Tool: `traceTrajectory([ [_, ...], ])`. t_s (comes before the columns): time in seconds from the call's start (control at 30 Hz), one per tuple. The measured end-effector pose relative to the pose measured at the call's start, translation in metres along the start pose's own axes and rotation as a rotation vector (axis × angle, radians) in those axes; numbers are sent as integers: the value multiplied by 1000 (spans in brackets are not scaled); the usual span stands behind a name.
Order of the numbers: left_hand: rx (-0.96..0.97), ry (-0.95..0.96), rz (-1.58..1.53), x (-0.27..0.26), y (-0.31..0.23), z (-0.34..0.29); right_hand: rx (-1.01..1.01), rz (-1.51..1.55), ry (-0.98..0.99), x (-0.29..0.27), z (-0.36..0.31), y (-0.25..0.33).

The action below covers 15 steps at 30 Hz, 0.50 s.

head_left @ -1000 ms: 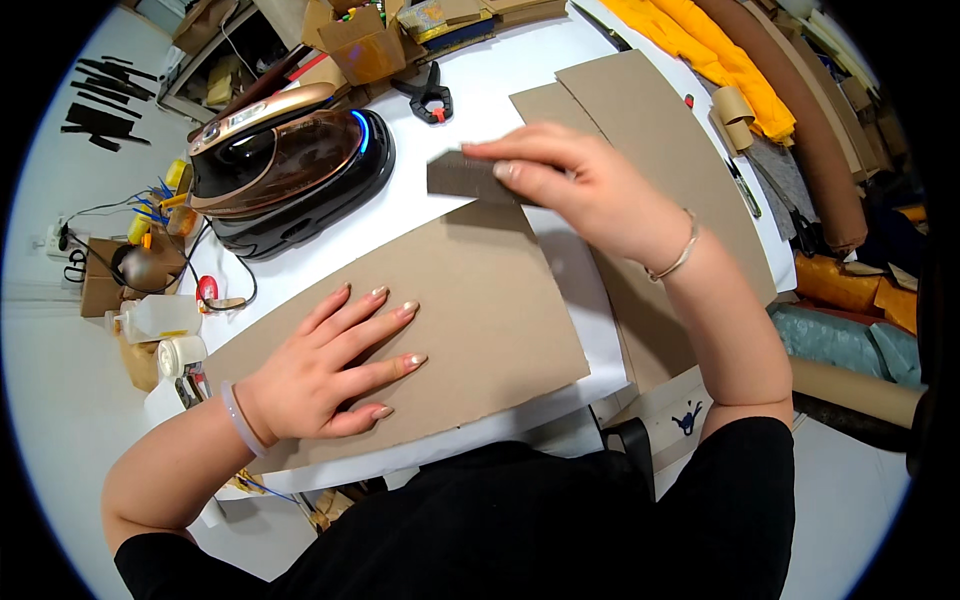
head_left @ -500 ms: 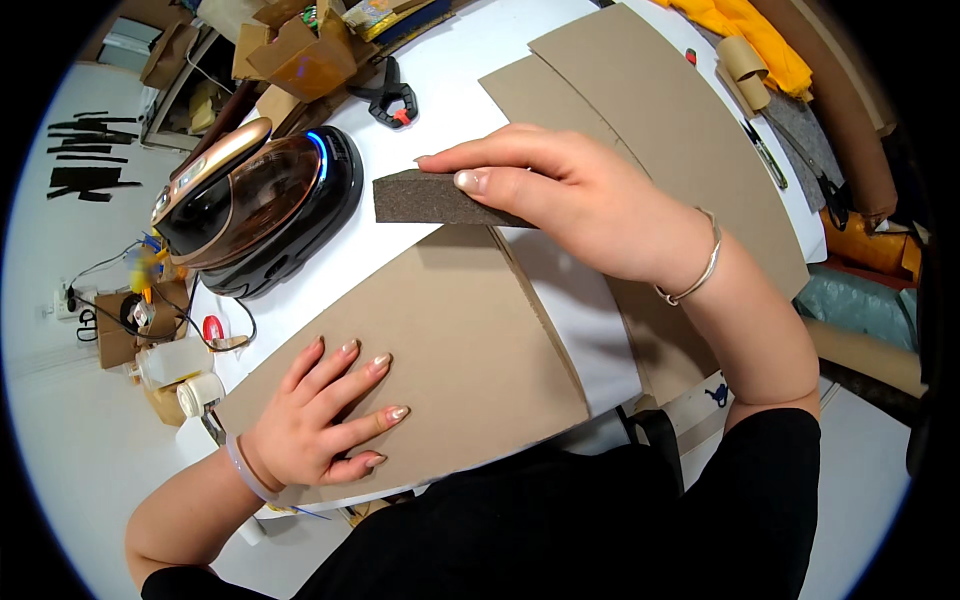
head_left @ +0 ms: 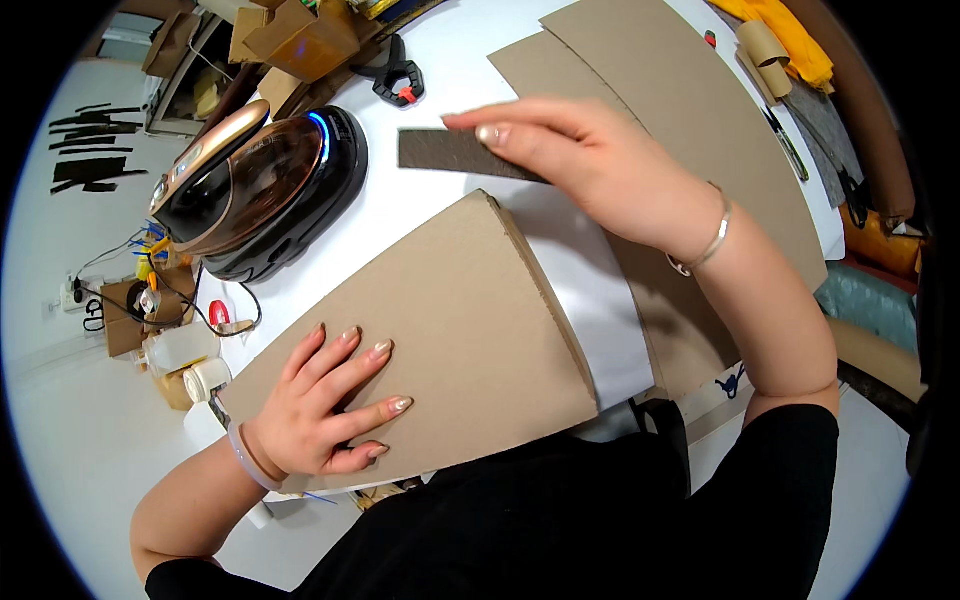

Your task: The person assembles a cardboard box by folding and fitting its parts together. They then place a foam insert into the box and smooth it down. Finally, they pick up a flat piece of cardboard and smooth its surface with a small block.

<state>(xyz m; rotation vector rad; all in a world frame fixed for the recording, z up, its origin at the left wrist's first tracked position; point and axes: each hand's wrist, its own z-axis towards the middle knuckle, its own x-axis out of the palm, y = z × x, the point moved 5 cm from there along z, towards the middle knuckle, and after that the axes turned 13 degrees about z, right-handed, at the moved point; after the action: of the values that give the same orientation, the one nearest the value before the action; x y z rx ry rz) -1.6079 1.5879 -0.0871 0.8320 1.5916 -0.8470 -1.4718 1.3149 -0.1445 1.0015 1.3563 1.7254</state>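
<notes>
My left hand [head_left: 325, 415] lies flat with its fingers spread on the left part of a stack of grey-brown cardboard [head_left: 450, 330]. In my right hand [head_left: 600, 165] is a dark, grainy sanding block [head_left: 440, 152], pinched between thumb and fingers. One end of the block sticks out to the left, while the palm hides the other. It is held beyond the stack's far corner, apart from the cardboard. Along the right side of the stack the layered edge looks slightly rough.
A black and copper iron [head_left: 265, 195] with a blue light stands on the white table [head_left: 590, 285] at the left. Behind it are a black spring clamp [head_left: 395, 75] and a cardboard box [head_left: 300, 40]. Larger cardboard sheets [head_left: 690, 130] cover the right side, near a cutter knife [head_left: 787, 145].
My right hand has lifted the sanding block away from the stack's far corner, moving up and slightly right in the view. The left hand stays on the cardboard. The whole view has shifted a little.
</notes>
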Motion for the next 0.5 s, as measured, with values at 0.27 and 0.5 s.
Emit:
traceTrajectory([
  [0.27, -13, -13, -9, -4, -1, 3, 36, -193, -32, -14, -1, -17],
  [0.5, -9, -6, 7, -6, -4, 0, -157, -762, -302, -3, -31, 5],
])
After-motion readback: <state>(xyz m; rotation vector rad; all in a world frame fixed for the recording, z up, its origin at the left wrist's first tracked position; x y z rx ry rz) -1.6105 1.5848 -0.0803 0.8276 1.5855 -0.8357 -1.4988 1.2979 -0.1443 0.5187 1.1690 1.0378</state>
